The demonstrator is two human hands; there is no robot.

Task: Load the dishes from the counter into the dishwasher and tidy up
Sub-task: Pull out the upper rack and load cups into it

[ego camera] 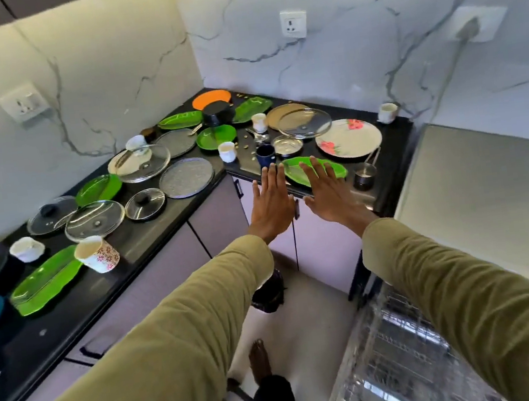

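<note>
While dishes crowd the counter (147,234), 2 flat hands, left hand (272,204) and right hand (327,192), hover.

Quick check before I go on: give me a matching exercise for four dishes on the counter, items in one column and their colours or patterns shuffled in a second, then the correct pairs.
Items:
1. Round plate at the back corner
2. Leaf-shaped tray by the hands
3. Large plate on the right
4. Small mug near the front edge

Descriptions:
A. Cream with red flowers
B. Dark blue
C. Orange
D. Green

Pairs: 1-C, 2-D, 3-A, 4-B
</note>
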